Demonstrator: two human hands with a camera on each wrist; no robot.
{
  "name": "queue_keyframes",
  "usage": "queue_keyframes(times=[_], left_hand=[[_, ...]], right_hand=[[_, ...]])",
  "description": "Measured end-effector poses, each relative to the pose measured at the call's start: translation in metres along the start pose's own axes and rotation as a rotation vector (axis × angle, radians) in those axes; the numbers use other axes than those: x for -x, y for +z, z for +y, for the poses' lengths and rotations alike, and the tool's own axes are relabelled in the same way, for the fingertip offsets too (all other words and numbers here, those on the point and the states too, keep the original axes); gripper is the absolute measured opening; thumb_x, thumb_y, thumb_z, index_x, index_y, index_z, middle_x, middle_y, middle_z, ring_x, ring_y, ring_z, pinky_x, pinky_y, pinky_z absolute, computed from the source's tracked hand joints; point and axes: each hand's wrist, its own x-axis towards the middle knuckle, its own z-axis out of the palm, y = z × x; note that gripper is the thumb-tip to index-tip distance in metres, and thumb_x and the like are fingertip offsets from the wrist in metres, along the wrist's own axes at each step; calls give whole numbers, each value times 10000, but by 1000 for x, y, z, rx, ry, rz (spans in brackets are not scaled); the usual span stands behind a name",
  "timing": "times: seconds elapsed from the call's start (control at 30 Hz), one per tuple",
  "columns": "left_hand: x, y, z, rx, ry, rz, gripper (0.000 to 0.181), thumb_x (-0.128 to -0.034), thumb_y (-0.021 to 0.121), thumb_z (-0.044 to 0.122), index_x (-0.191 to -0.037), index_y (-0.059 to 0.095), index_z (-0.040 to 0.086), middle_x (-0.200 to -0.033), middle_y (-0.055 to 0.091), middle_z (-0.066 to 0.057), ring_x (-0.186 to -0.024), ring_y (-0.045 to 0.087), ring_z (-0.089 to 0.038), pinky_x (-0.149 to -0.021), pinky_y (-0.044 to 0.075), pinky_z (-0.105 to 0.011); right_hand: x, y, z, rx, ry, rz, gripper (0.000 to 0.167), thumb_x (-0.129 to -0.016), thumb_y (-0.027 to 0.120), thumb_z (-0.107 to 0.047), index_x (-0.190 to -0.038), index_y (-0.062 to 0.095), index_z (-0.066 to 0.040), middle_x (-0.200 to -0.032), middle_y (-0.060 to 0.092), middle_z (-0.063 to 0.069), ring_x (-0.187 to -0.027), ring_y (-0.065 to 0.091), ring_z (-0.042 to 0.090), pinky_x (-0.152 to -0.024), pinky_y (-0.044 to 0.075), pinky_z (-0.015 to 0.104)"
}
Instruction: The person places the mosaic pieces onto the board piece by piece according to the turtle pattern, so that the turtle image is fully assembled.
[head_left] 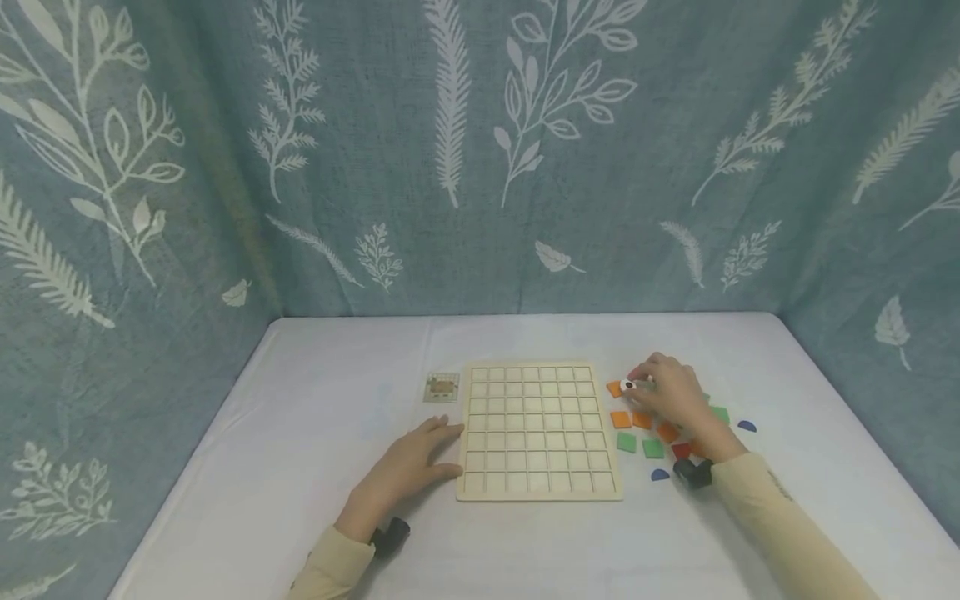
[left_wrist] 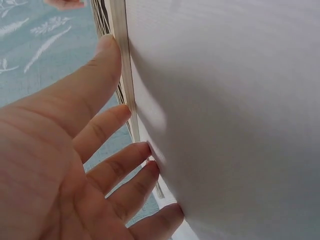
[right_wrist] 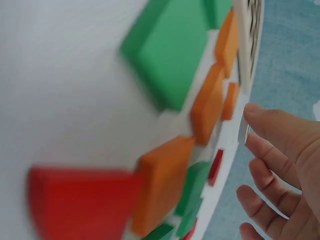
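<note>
White disc with a dark spot (head_left: 627, 385) off the grid board's right side, pinched edge-on between thumb and forefinger of the right hand (head_left: 667, 392); remaining fingers loosely bent, apart from it. In the head view it overlaps an orange square tile (head_left: 615, 389); whether they touch, cannot tell. Left hand (head_left: 412, 458) spread, thumb and forefinger tips at the left edge of the pale wooden grid board (head_left: 533, 433), apparently bracing it. Grip looks sound: keep it to the rim, light, faces free, since so thin a piece could flip or slip if squeezed off-centre. Best raised straight up before any sideways travel; orange tiles, green square tiles (head_left: 626, 442) and a red tile (head_left: 681, 451) lie close under the wrist, and a low sleeve or wrist camera (head_left: 693, 473) might scatter them. Left fingers should hold the board by contact only; a hard push could skid it across the cloth.
</note>
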Motion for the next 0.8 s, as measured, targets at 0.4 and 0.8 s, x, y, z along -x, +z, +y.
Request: queue_keyframes(times=[0.4, 0.8], left_hand=[[0, 1, 1, -17, 5, 8, 647, -760, 691, 407, -1324, 513, 146, -1429, 404, -163, -1315, 371, -361, -1065, 327, -546], [0, 4, 0, -7, -3, 6, 638, -771, 692, 383, -1329, 508, 134, -1427, 399, -178, -1321, 357, -368, -1074, 320, -536]], right_hand=[[-8, 1, -26, -35, -185, 40, 223, -779, 757, -253, -944, 715, -109, -893, 609, 47, -835, 558, 242, -672, 380, 374], [-18, 13, -55, -92, -261, 28, 228, -782, 753, -286, -935, 722, -121, -891, 614, 20, -842, 565, 225, -725, 407, 413]])
